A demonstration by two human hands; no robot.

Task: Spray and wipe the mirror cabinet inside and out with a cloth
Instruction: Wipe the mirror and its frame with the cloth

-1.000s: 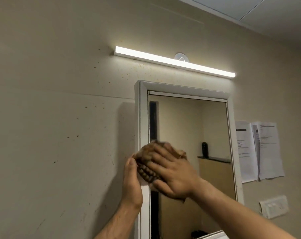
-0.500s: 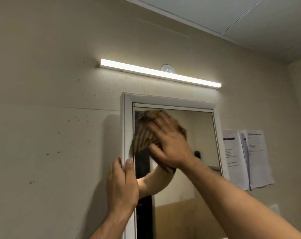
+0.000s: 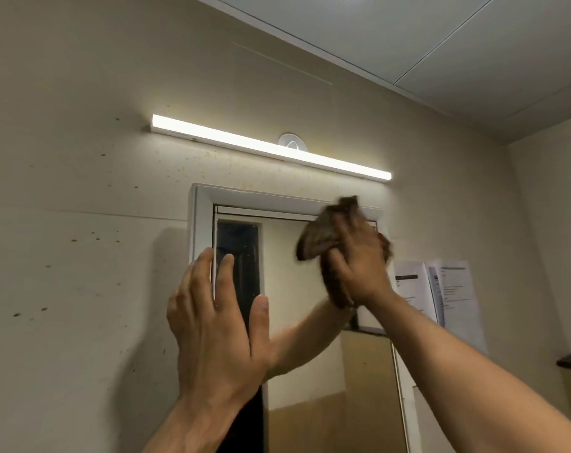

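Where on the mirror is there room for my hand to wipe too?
The mirror low down, under the right hand and cloth, is free. So is the strip between the two hands. Crowded: the top right corner, where the cloth is, and the left frame edge, where the left hand lies.

Right hand (image 3: 359, 266), cloth (image 3: 313, 240) on mirror cabinet (image 3: 200, 217)
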